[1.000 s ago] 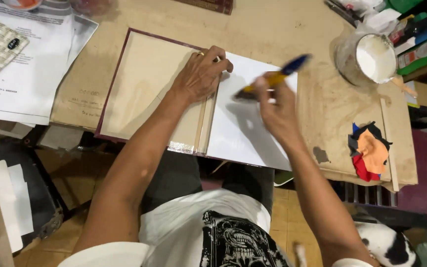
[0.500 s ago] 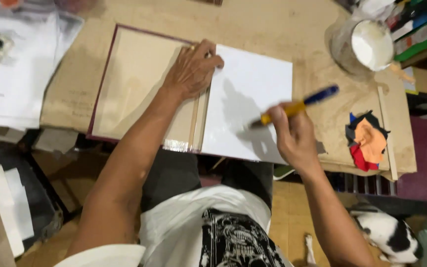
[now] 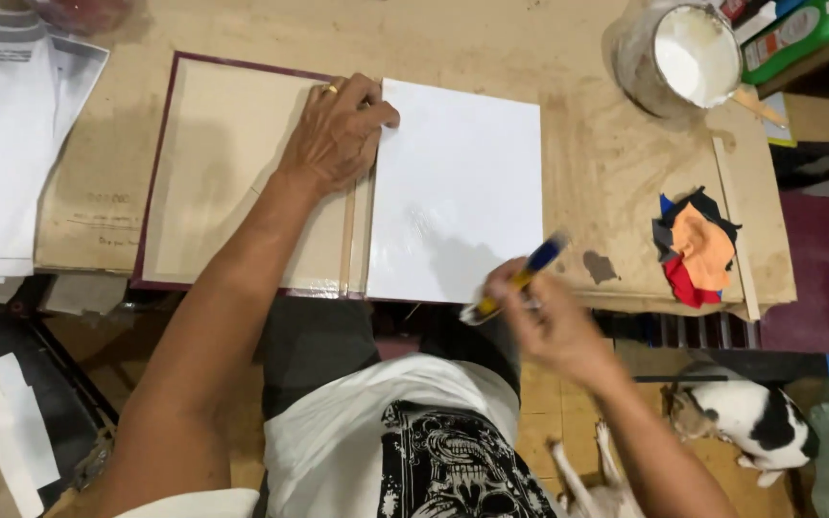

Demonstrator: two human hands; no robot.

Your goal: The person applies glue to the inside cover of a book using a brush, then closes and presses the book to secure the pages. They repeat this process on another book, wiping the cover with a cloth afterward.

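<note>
Workbench [image 3: 578, 144] is a worn wooden board, cluttered at the edges; open book cover [image 3: 232, 173] lies flat on it, maroon border, bare board inside, spine strip right of centre, white sheet [image 3: 458, 192] laid over its right half and looking wet and glossy in the middle. Printed papers [image 3: 11, 144] far left, tub of white paste [image 3: 688, 53] top right, well apart from the sheet, scrap of coloured cloth [image 3: 698, 245] right of it, black-and-white dog [image 3: 750, 417] on the floor bottom right. Left hand [image 3: 338, 134] presses flat at the spine, fingers spread and slightly curled, fingertips touching the sheet's left edge, ring on one finger. Right hand [image 3: 549, 321] is off the sheet's lower right corner, fingers closed tight on a brush with a blue and yellow handle [image 3: 520, 278], blurred, bristle end unclear. My read: pasting goes best with the left hand pinning the hinge firmly, strokes running outward from the spine to the edges, thin even coat, no puddling at the corners
</note>
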